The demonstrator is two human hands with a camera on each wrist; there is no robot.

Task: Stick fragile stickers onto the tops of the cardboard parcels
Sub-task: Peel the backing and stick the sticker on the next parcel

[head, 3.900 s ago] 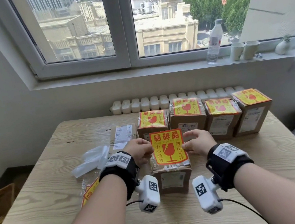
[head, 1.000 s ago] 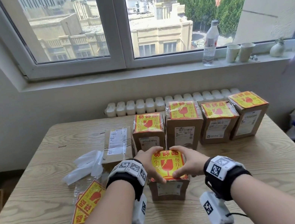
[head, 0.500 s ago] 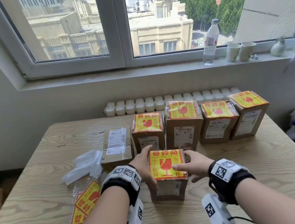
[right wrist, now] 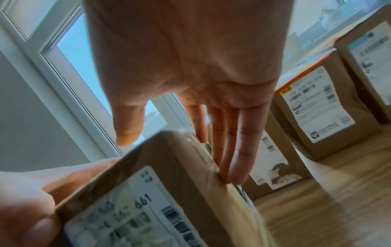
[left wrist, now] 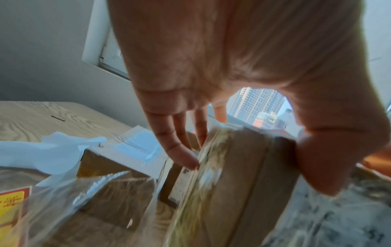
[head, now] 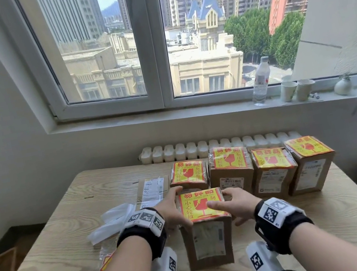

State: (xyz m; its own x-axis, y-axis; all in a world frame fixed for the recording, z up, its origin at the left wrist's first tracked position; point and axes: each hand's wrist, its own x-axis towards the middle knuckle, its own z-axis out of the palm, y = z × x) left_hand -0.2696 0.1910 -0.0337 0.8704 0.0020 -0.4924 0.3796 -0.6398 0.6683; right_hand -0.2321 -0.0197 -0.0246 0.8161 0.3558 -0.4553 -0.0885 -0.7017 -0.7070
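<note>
Clasping the stickered parcel [head: 206, 233] on the table [head: 52, 265], my left hand [head: 174, 210] grips its left side, thumb over the fragile sticker [head: 199, 205]; my right hand [head: 237, 203] grips the right side likewise.

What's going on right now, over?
Both hands, left and right, grip the stickered front parcel. One flat parcel unstickered. Nothing blocking.

Both hands [head: 174, 210] grip stickered parcel [head: 208, 242], 4 behind.
</note>
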